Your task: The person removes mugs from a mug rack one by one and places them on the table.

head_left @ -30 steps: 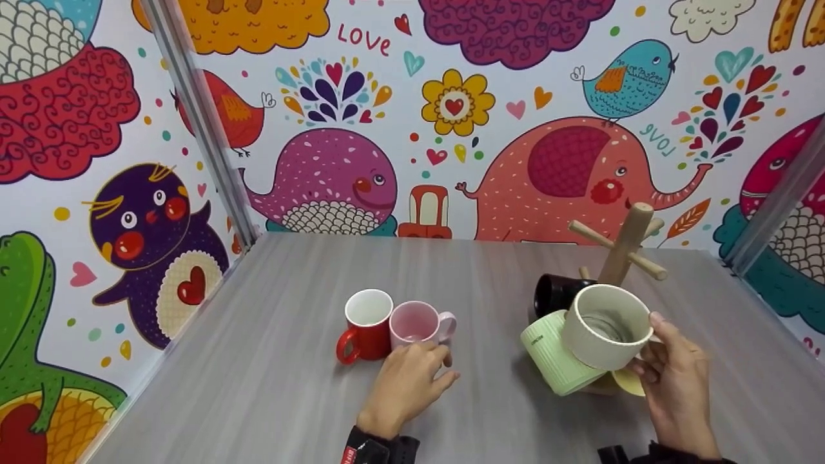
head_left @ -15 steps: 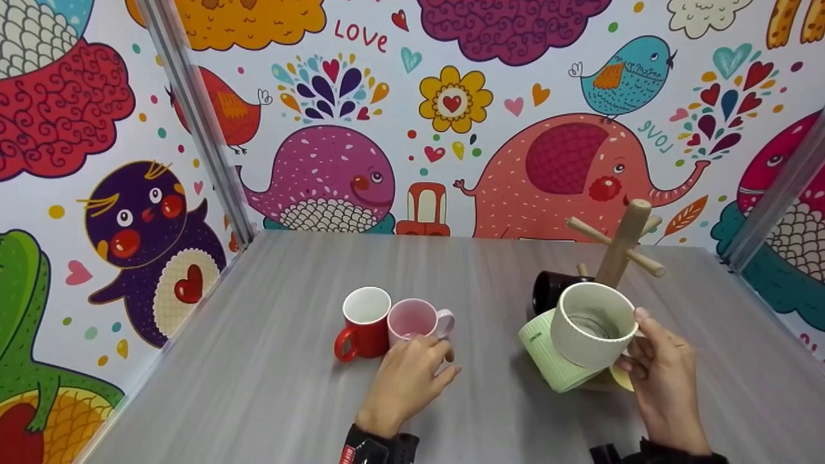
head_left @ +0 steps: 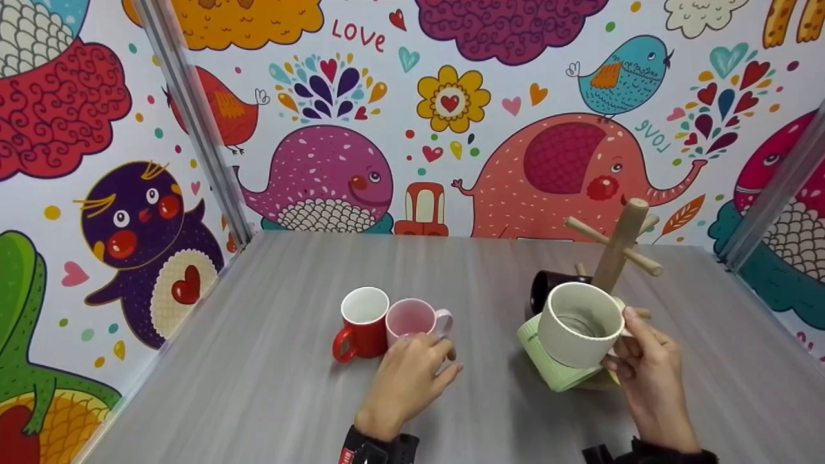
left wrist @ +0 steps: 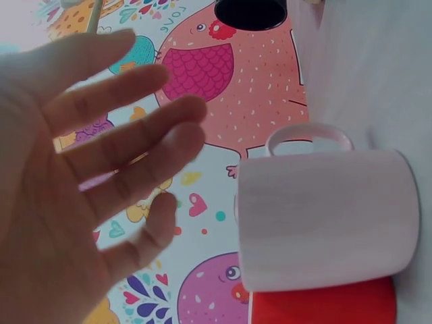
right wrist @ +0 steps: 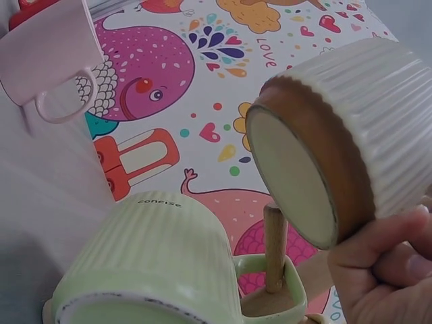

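Observation:
In the head view my right hand [head_left: 651,367] grips a cream ribbed mug [head_left: 573,338] by its handle side, mouth up. The right wrist view shows the brown band [right wrist: 347,182] round its base. It overlaps a light green mug [head_left: 548,370] in the head view; that mug's handle [right wrist: 297,283] is looped over a peg of a wooden mug tree [head_left: 619,251]. My left hand [head_left: 409,383] hovers by a pink mug [head_left: 409,316], its fingers spread and holding nothing in the left wrist view. Touching the pink mug is a red mug [head_left: 370,338].
A black mug [head_left: 543,290] hangs behind the cream mug on the tree's far side. Bare pegs [head_left: 635,258] stick out near the tree's top. A cartoon-printed wall [head_left: 451,167] closes off the grey table [head_left: 277,290] at the back, with another panel at left.
My right hand has carried the cream mug leftward, further over the green mug and away from the right side. The left hand has stayed almost still by the pink mug.

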A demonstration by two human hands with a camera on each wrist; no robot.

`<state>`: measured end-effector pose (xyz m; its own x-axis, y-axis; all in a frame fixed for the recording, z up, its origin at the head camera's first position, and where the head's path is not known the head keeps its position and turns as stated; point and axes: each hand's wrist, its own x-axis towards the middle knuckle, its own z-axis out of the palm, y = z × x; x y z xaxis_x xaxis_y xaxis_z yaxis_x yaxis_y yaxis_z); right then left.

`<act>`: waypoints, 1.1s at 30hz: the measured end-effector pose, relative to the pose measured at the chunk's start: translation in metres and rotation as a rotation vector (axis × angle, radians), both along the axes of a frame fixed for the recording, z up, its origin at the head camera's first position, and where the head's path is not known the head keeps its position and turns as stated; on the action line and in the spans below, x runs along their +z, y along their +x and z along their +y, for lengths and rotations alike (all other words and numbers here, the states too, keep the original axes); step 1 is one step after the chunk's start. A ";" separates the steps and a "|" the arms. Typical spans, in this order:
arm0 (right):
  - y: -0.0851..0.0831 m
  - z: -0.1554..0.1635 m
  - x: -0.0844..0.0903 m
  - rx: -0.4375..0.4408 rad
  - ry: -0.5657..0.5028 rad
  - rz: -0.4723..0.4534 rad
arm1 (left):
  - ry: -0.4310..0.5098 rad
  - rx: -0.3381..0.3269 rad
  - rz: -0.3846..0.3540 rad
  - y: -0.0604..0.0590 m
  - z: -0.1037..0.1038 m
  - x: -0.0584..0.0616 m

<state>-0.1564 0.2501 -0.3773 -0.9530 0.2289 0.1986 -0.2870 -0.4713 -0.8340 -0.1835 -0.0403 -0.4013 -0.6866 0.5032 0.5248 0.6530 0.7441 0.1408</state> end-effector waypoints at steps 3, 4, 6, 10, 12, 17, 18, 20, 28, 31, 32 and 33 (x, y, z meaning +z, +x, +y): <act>0.000 -0.001 0.000 0.024 0.020 0.003 | 0.003 -0.007 0.003 0.001 0.001 0.002; 0.000 -0.002 0.000 0.031 0.031 0.005 | 0.004 -0.009 0.003 0.001 0.001 0.002; -0.001 -0.003 0.000 0.048 0.047 0.014 | 0.010 -0.014 0.004 0.002 0.001 0.003; 0.000 -0.004 -0.001 0.085 0.070 0.050 | 0.027 -0.027 0.008 0.002 0.001 0.004; 0.000 -0.005 -0.001 0.098 0.082 0.062 | 0.032 -0.033 0.006 0.002 0.001 0.005; -0.001 -0.008 -0.003 0.092 0.125 0.049 | 0.049 -0.038 0.009 0.002 0.002 0.005; -0.001 -0.008 -0.003 0.097 0.127 0.051 | 0.053 -0.039 0.014 0.002 0.002 0.005; -0.002 -0.009 -0.003 0.120 0.128 0.072 | 0.067 -0.044 0.018 0.002 0.002 0.006; -0.003 -0.011 -0.006 0.199 0.136 0.153 | 0.114 -0.071 0.001 0.003 0.004 0.008; -0.003 -0.012 -0.006 0.208 0.159 0.149 | 0.133 -0.074 -0.007 0.004 0.004 0.009; -0.003 -0.013 -0.006 0.210 0.167 0.146 | 0.138 -0.075 -0.008 0.004 0.004 0.009; -0.003 -0.013 -0.006 0.211 0.176 0.140 | 0.141 -0.075 -0.010 0.004 0.004 0.009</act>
<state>-0.1589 0.2367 -0.3833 -0.9363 -0.0208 0.3506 -0.3162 -0.3846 -0.8672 -0.1794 -0.0358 -0.3922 -0.6555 0.4751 0.5871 0.7038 0.6661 0.2469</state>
